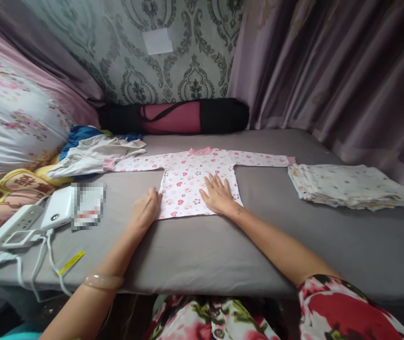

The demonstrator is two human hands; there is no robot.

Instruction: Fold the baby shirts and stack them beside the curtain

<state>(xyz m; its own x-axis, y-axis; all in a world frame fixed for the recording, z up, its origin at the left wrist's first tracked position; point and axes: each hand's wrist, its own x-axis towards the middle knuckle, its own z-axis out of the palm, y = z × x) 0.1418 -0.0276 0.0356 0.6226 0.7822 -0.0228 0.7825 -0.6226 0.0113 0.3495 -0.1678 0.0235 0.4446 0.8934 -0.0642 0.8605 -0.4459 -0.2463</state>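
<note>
A small white long-sleeved shirt with pink hearts and flowers lies flat on the grey sheet, its pink collar toward the wall and its sleeves spread to both sides. My left hand is closed at the shirt's left side edge, near the bottom corner, with the fingers pinching the cloth. My right hand lies flat with spread fingers on the lower right part of the shirt.
A folded stack of white cloths sits at the right. Crumpled clothes, a power bank, a power strip with cables and a yellow strip are at the left. A black and pink rolled bag lies along the wall.
</note>
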